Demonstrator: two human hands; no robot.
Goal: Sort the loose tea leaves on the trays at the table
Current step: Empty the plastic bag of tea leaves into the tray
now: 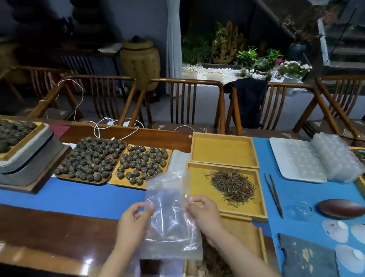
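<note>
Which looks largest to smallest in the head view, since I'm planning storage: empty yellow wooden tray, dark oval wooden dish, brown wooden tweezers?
1. Empty yellow wooden tray.
2. Dark oval wooden dish.
3. Brown wooden tweezers, longish but very thin.

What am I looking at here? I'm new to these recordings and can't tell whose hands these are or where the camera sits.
There is no machine: a person wears a camera on the head, looking down at their own hands. The left hand and right hand each pinch a clear plastic bag with the fingers. On the table lie a wooden tray of loose tea leaves, an empty tray behind it, and trays of rolled tea balls to the left.
</note>
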